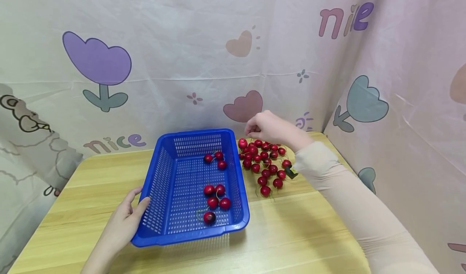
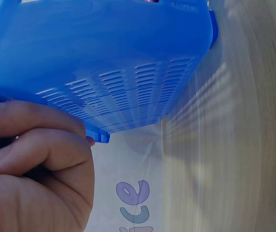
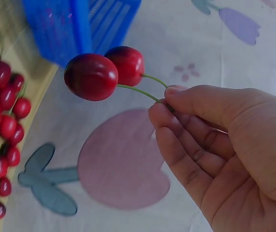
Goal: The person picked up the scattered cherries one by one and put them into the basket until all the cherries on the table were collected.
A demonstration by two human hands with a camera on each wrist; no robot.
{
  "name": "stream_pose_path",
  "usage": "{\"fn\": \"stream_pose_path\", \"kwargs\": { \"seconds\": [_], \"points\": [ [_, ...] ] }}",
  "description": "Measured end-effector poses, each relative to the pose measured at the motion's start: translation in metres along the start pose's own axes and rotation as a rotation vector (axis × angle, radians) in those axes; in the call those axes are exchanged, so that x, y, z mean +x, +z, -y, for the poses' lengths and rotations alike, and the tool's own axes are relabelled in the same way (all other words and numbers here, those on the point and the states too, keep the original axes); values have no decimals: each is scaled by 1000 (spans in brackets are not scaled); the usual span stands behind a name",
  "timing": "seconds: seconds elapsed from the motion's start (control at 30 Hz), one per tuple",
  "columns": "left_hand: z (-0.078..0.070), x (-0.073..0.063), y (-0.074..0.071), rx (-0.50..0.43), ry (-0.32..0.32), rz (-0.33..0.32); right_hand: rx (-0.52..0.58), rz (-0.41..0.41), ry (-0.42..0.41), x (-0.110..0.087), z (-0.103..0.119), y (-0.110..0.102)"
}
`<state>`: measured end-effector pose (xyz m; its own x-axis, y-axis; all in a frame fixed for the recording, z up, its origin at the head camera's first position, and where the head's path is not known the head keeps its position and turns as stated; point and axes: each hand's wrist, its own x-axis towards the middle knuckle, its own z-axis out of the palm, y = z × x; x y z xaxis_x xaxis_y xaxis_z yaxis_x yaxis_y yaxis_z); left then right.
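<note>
Blue and slatted, the basket [image 1: 189, 236] is gripped at its left side by the left hand [image 1: 121, 221], with fingers curled at the rim. Eight cherries [image 1: 212, 203] are held inside it, all toward the right half: three are grouped near the far end, and five are gathered closer to the near end. By the right hand [image 1: 267, 127], two more cherries [image 3: 90, 77] are pinched by their green stems [image 3: 140, 90] between thumb and fingers, and are suspended beside the far right corner of the basket. Below that hand, a pile [image 1: 263, 155] of red cherries is spread just right of the basket on the wooden surface [image 1: 291, 229]; a small dark piece [image 1: 290, 172] is seen at its right edge. The right arm is covered by a pale sleeve [image 1: 349, 193]. The surface is backed by a printed curtain [image 1: 174, 35].
</note>
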<state>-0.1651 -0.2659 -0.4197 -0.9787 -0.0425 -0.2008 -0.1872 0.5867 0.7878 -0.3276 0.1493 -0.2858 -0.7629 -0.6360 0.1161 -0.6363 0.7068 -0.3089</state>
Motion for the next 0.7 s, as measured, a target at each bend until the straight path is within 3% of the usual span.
{"fn": "stream_pose_path", "kwargs": {
  "seconds": [0.2, 0.7],
  "points": [
    [-2, -2, 0, -2, 0, -6, -24, 16, -80, 18, 20, 11],
    [1, -1, 0, -28, 6, 2, -41, 176, -100, 58, 55, 56]
  ]
}}
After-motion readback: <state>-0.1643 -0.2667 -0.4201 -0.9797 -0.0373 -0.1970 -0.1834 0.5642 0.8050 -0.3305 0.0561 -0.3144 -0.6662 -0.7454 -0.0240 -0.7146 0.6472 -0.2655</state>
